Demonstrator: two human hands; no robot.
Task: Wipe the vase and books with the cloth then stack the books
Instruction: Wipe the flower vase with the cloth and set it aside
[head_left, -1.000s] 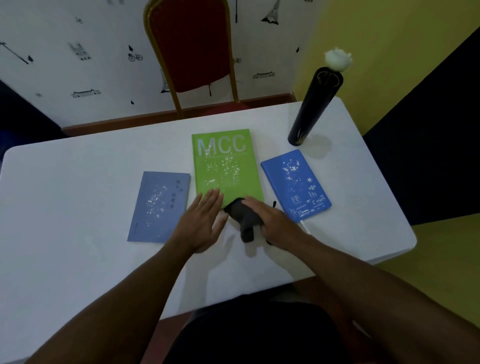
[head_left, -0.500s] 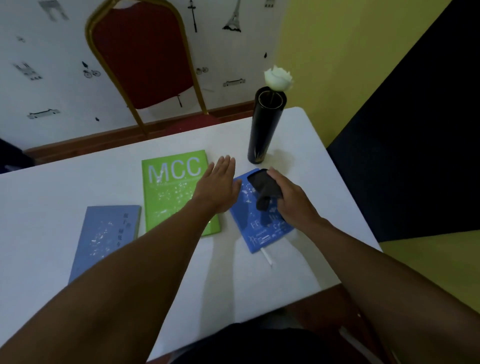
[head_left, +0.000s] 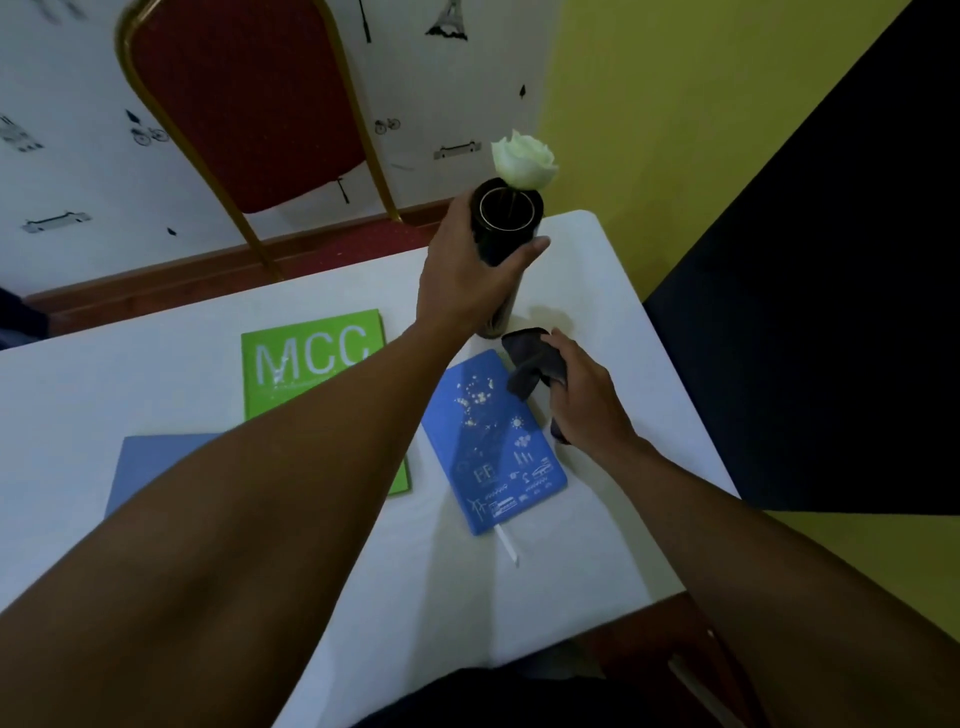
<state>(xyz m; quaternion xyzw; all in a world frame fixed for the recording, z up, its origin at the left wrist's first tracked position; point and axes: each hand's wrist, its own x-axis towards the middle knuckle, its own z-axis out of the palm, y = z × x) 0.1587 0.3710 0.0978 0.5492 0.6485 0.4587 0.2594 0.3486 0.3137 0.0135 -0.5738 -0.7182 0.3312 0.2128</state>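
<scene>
A tall black vase (head_left: 506, 228) with a white rose (head_left: 523, 160) stands near the far right corner of the white table (head_left: 156, 374). My left hand (head_left: 467, 275) is wrapped around the vase's upper part. My right hand (head_left: 582, 395) holds a dark cloth (head_left: 530, 358) just below the vase's base, over the top corner of the bright blue book (head_left: 493, 441). A green book marked MCC (head_left: 311, 358) lies in the middle, partly under my left forearm. A pale blue book (head_left: 150, 467) lies at the left, mostly hidden by the arm.
A red chair with a gold frame (head_left: 244, 104) stands behind the table against the patterned wall. The table's right edge (head_left: 675, 374) drops off beside a dark panel and a yellow wall. A white ribbon marker (head_left: 508, 545) sticks out of the bright blue book.
My left hand rose from the green book and closed around the vase. My right hand carried the cloth from the green book across the bright blue book toward the vase's base.
</scene>
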